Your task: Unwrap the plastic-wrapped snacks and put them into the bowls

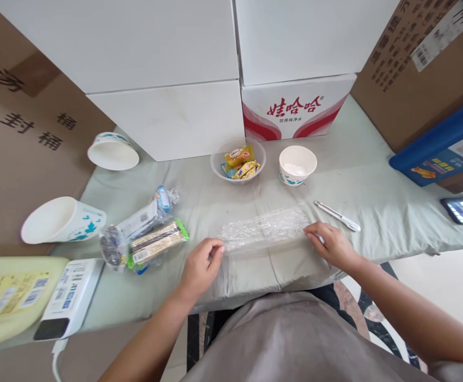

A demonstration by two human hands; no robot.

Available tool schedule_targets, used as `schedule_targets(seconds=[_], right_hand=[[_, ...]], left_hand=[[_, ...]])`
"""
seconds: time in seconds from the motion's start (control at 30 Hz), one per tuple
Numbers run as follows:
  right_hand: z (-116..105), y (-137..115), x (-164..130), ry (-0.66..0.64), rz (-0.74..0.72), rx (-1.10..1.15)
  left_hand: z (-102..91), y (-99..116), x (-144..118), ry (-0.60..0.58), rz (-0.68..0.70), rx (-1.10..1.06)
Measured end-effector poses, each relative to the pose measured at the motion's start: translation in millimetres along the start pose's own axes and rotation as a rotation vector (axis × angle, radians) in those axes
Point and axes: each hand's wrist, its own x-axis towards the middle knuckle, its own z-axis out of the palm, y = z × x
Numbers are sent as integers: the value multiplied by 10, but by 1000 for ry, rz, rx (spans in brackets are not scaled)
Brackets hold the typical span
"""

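At the near edge of the cloth-covered table (374, 180), the left hand (199, 268) pinches the left end of a crinkled sheet of clear plastic film (265, 229), thumb and fingers closed on its edge. The right hand (330, 245) presses the film's right end flat against the cloth, fingers spread over it rather than curled around it. The film lies stretched between the two hands, parallel to the near edge.

Toward the left edge lie a few wrapped snack bars in clear and green packaging (146, 239), just beside the left hand. Off the film's right end lies a slim white pen-like tool (338, 216); whether it carries a blade I cannot tell. Further back stand a clear plastic bowl of yellow-wrapped sweets (238, 160) and a white paper bowl with a blue pattern (297, 164), side by side before the white cardboard boxes (167, 79) along the far edge.

The film looks thin and clingy, so uneven tension between the hands could make it fold onto itself or tear. A sideways sweep of the left hand might also drag the snack bars along.
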Motion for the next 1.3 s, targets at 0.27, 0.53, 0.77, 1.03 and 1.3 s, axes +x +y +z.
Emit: schedule_targets(seconds=[0.27,0.53,0.77,1.03,1.3], right_hand=[[264,94,574,-31,205,-345],[283,21,659,-32,249,-447],[230,53,760,35,217,-499],[549,-251,626,-263,-428,-347],[235,121,113,-212,-247,-454]], left_hand=[[231,-108,327,-6,-155,378],[244,136,327,103,123,512],[570,180,220,-310,336,476],[566,65,176,-346,320,475],[358,109,52,-237,252,516]])
